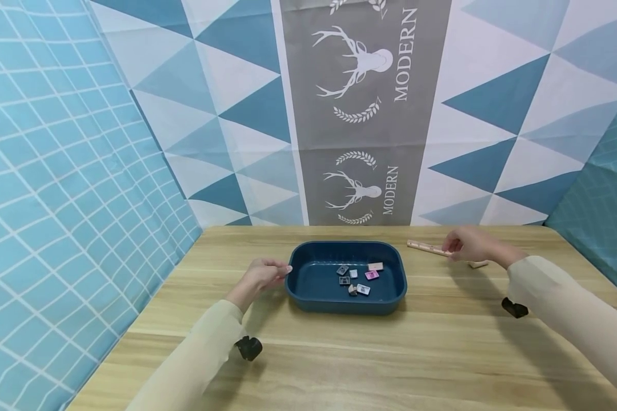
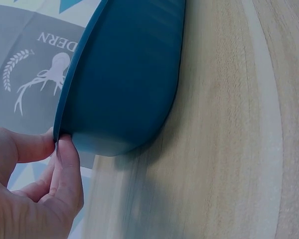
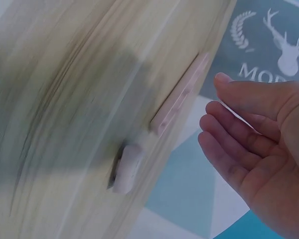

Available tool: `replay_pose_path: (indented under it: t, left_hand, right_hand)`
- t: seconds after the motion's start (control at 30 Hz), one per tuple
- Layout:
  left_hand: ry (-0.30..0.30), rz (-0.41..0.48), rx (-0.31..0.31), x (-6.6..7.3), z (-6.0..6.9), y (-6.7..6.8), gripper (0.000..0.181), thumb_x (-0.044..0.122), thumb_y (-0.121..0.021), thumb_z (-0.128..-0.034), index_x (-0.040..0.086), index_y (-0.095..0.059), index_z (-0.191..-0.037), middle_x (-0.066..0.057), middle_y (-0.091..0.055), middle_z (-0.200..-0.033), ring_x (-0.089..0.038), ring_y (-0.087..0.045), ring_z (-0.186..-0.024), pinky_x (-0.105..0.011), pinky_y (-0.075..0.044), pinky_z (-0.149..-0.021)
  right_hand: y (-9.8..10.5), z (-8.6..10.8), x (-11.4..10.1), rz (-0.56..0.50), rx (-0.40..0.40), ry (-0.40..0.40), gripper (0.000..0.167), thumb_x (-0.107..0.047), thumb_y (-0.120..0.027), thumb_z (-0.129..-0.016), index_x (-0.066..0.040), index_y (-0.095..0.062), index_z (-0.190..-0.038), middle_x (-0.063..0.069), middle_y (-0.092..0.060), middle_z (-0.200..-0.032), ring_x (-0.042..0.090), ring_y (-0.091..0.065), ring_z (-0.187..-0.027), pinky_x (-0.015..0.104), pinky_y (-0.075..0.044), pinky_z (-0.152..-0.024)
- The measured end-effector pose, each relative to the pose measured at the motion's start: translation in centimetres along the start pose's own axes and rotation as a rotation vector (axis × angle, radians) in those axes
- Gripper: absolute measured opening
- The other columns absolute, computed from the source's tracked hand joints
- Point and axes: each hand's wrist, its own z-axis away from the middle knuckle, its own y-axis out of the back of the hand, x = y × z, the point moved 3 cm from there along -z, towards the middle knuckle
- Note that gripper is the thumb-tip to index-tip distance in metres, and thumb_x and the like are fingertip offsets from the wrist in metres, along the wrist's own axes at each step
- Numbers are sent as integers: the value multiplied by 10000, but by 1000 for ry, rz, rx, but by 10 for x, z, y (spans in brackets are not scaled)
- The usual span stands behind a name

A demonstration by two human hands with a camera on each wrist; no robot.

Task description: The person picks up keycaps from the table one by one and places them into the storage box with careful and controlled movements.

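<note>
My left hand [image 1: 259, 276] pinches the left rim of a dark blue tray [image 1: 345, 307] between thumb and fingers. The left wrist view shows that grip on the rim [image 2: 65, 107] closely. Inside the tray lie several small blocks, among them a pink one [image 1: 372, 275], a dark grey one [image 1: 344, 281] and a white one [image 1: 363, 289]. To the right, my right hand [image 1: 472, 244] hovers over the table with loosely bent fingers and nothing between them. Beneath it lie a long pale pink strip [image 3: 181, 95] and a short pale pink piece [image 3: 128, 169].
The wooden table [image 1: 308, 365] ends at a patterned cloth backdrop [image 1: 360, 188] behind the tray. A blue checked cloth [image 1: 72, 188] hangs on the left, and a teal cloth [image 1: 609, 217] on the right. Each sleeve carries a black wrist device [image 1: 249, 347].
</note>
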Motion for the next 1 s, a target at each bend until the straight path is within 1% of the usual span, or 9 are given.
replay_pose_path:
  t: [0.17,0.3,0.37,0.43,0.5,0.6,0.73,0.83,1.0]
  left_hand:
    - [0,11,-1,0,1,1,270,69,-648,-903,-62,-616,-1138,-74,-615,-999,-85,-605,-794,-266,-586,-856]
    - [8,0,-3,-1,2,1,269,73,-653,-901,-58,-617,-1134,-66,-615,-983,-89,-603,-799,-282,-582,-877]
    - [12,-4,-7,-1,2,0,274,77,-654,-902,-57,-616,-1137,-73,-612,-1001,-95,-602,-810,-290,-579,-888]
    - [13,-6,-8,-1,2,0,274,81,-655,-903,-56,-618,-1138,-83,-613,-1023,-98,-602,-816,-290,-580,-885]
    - [16,-4,-13,-1,2,0,282,84,-648,-909,-58,-612,-1150,-89,-610,-1041,-97,-599,-821,-282,-580,-883]
    - [18,4,-13,0,2,0,289,81,-643,-911,-60,-607,-1161,-91,-615,-1041,-94,-600,-817,-257,-585,-852]
    - [18,8,-17,1,1,0,296,77,-643,-910,-62,-602,-1169,-81,-615,-1024,-90,-599,-813,-230,-588,-817]
    - [15,0,-18,1,0,0,299,82,-645,-910,-56,-603,-1172,-82,-617,-1032,-92,-600,-825,-237,-588,-826]
    - [15,4,-16,1,0,0,302,77,-648,-907,-60,-604,-1173,-95,-625,-1045,-92,-606,-821,-243,-588,-829]
  right_hand:
    - [-3,2,14,15,-3,-20,84,8,-683,-815,33,-687,-895,124,-682,-841,207,-617,-753,346,-545,-645]
    - [-8,4,24,36,-33,-54,91,28,-646,-805,23,-697,-879,96,-675,-800,157,-554,-691,282,-476,-575]
    - [-10,6,29,43,-41,-61,98,24,-649,-790,18,-699,-874,81,-668,-788,144,-537,-683,279,-468,-570]
    - [-11,8,33,48,-43,-56,117,23,-673,-772,16,-702,-885,79,-678,-812,167,-567,-717,317,-510,-604]
    - [-11,10,37,60,-40,-41,147,22,-705,-754,17,-703,-901,94,-690,-846,225,-611,-769,392,-553,-668]
    - [-11,11,41,80,-42,-29,188,26,-740,-735,7,-708,-919,117,-704,-894,316,-639,-851,492,-562,-756]
    - [-10,11,45,78,-57,-37,185,34,-733,-738,1,-707,-919,127,-705,-910,361,-642,-883,524,-556,-778]
    - [-10,11,49,62,-79,-57,176,45,-716,-738,-3,-705,-906,115,-701,-908,345,-645,-882,511,-562,-772]
    - [-12,11,60,59,-97,-89,155,35,-715,-741,1,-698,-891,93,-692,-879,247,-638,-824,448,-573,-725]
